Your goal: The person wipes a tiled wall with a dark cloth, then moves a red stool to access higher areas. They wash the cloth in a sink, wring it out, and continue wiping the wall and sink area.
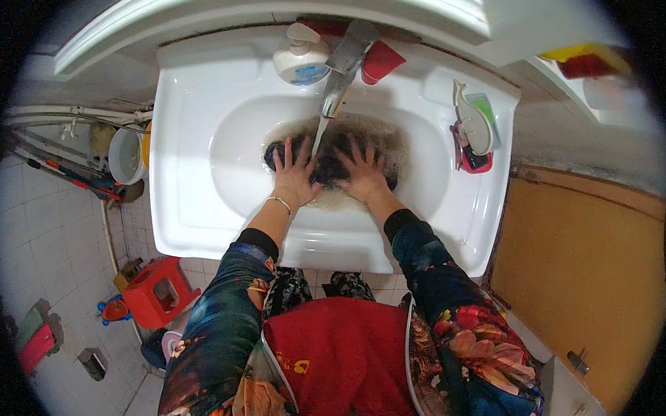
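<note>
Dark wet cloth (330, 164) lies in cloudy, foamy water in the bowl of a white ceramic washbasin (191, 146). Flat on its left part, fingers spread, rests my left hand (296, 176), with a bracelet at the wrist. My right hand (364, 173) presses on its right part, also with spread fingers; some fingertips are partly under the murky water. Between the two hands, a stream of water falls from a metal faucet (336, 91) onto the cloth. The cloth's full shape is hidden by water and hands.
Behind the bowl stand a white pump bottle (300, 59) and a red cup (381, 63). A whale-shaped soap dish (475, 125) and small brushes sit on the right rim. Left of the basin are a white bucket (128, 155) and, on the floor, a red plastic stool (159, 292).
</note>
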The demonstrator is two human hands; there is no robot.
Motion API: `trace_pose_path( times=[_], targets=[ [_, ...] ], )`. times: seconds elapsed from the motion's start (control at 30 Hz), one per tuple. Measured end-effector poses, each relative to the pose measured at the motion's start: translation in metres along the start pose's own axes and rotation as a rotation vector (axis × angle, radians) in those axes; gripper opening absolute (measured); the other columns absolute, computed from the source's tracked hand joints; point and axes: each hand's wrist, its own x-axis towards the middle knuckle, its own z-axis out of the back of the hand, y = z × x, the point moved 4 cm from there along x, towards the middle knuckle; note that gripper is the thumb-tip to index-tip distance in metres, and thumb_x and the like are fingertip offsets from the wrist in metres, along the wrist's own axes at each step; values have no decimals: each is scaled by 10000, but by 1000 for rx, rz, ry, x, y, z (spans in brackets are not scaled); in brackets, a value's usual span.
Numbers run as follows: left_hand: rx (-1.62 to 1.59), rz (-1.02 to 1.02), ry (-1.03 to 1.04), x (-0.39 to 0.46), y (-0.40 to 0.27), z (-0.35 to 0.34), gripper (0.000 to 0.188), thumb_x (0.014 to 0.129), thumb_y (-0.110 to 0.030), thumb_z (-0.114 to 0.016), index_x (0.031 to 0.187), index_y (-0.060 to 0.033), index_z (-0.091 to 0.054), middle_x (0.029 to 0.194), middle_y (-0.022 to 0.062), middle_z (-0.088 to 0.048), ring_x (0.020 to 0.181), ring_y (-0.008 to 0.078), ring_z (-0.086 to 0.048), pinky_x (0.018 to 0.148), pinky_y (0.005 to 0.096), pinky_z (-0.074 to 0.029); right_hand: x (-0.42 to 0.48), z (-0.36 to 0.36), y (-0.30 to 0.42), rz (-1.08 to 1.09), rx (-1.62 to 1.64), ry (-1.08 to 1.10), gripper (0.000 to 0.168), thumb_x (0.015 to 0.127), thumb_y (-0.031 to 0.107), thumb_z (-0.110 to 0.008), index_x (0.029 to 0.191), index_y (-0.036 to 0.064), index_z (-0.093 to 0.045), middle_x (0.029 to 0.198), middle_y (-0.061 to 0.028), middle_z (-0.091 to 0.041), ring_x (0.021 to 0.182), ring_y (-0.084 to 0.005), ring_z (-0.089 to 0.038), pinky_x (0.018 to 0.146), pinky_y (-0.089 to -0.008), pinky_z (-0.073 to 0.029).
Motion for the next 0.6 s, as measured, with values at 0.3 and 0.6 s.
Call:
trace_pose_path(
  times=[0.3,0.6],
  targets=[
    [-93,4,-146,-3,-2,-1,592,836,-324,-568,1388,-156,-438,1518,100,-236,1404,451,-20,1089,646,-32,-15,34,12,27,35,-206,757,781,320,-659,1446,223,-311,1551,-122,-109,1393,-460,-89,1061,-667,-137],
    [-1127,-56,-356,-48,41,116,218,846,-203,-650,951,-13,-662,839,145,-681,759,231,-643,720,346,-499,-56,60,-50,4,592,-30,299,864,144,-607,1152,72,-572,883,-22,-612,906,-184,-571,861,-388,-417]
  ],
)
